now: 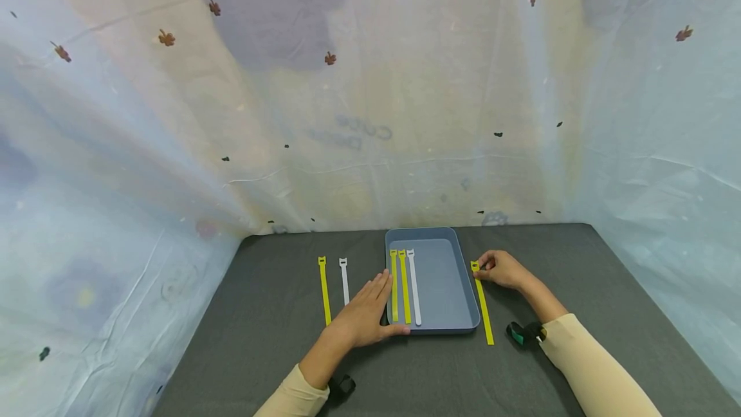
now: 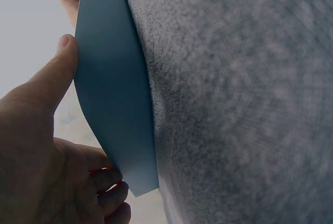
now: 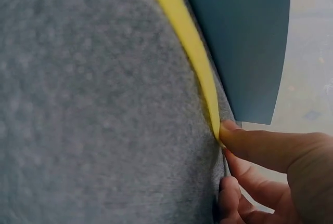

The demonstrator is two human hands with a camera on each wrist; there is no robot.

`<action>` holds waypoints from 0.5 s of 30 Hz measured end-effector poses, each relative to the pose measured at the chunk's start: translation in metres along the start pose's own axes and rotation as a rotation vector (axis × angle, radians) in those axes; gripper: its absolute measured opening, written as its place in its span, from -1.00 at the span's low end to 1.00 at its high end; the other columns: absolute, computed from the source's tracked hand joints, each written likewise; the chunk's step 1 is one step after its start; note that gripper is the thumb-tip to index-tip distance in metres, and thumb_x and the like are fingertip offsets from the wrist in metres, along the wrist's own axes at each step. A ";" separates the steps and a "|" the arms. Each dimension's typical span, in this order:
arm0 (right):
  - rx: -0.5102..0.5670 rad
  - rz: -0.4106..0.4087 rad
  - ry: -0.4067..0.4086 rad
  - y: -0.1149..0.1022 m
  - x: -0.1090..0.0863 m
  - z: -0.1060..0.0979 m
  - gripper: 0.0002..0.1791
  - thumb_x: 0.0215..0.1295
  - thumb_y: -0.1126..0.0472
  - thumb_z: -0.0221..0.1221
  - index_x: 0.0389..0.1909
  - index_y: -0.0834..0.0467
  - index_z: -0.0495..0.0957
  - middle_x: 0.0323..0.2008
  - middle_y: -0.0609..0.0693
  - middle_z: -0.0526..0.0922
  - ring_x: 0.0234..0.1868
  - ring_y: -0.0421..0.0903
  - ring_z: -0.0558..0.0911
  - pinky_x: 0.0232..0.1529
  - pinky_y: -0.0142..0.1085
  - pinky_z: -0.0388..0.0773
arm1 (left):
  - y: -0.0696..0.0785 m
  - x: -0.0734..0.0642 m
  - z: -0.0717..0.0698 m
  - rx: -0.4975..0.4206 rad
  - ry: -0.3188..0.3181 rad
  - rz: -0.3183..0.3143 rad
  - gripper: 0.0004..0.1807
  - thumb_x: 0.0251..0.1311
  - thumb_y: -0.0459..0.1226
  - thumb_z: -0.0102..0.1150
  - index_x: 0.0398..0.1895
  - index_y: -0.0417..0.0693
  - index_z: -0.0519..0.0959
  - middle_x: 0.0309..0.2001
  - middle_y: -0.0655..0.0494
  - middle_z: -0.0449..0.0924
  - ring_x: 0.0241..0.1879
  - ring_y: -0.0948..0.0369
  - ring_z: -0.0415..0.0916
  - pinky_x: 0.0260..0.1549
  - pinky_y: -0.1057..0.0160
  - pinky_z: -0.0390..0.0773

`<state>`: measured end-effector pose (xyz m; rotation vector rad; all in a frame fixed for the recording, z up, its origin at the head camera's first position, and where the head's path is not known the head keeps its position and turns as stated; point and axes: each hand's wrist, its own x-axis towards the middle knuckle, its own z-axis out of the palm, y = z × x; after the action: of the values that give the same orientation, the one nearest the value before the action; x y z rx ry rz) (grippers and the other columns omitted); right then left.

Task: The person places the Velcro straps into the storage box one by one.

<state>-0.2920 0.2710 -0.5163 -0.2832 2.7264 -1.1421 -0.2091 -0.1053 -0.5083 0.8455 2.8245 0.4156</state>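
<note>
Pinching slotted end of yellow cable tie [image 1: 484, 311] with right hand [image 1: 502, 270], just right of blue-grey tray [image 1: 442, 288], apparently resting partly on grey cloth [image 1: 440, 372]; touching tray's near-left corner with left hand [image 1: 363, 315], fingers extended rather than clasping.

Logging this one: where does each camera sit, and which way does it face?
Head: worn on the head, facing forward and down at the blue-grey rectangular tray on dark grey cloth; left hand, right hand and cream sleeves show.
Left wrist: on that wrist, facing the tray's outer wall; the left hand shows.
Right wrist: on that wrist, facing the long flat yellow strap; the right hand shows, pinching it.
Both wrist views share tray and cloth.
</note>
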 end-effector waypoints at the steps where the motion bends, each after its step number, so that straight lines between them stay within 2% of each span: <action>1: -0.003 -0.001 -0.002 0.000 0.000 0.000 -0.75 0.35 0.30 0.45 -0.21 0.35 0.58 -0.40 0.04 0.50 -0.38 -0.08 0.44 -0.35 -0.23 0.39 | 0.000 0.000 0.000 0.000 0.001 0.000 0.27 0.35 0.41 0.20 0.76 -0.22 -0.11 0.76 -0.15 -0.18 0.74 0.01 -0.19 0.69 -0.01 -0.01; 9: -0.022 -0.010 -0.003 0.001 -0.002 0.002 -0.79 0.41 0.26 0.41 -0.33 0.27 0.59 -0.45 -0.02 0.50 -0.43 -0.12 0.43 -0.40 -0.29 0.36 | 0.000 -0.001 -0.001 -0.009 -0.005 -0.005 0.27 0.35 0.42 0.18 0.77 -0.21 -0.12 0.76 -0.14 -0.20 0.74 0.01 -0.20 0.69 -0.01 -0.02; 15: 0.012 -0.030 0.027 0.001 -0.008 -0.001 -0.84 0.46 0.30 0.36 -0.29 0.29 0.61 -0.40 0.02 0.59 -0.39 -0.09 0.48 -0.41 -0.26 0.44 | 0.000 -0.001 0.000 -0.016 0.001 0.012 0.28 0.36 0.42 0.16 0.76 -0.23 -0.12 0.76 -0.18 -0.20 0.74 -0.04 -0.19 0.69 -0.04 -0.02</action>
<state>-0.2847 0.2739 -0.5157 -0.3099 2.7460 -1.1784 -0.2082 -0.1062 -0.5083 0.8603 2.8142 0.4390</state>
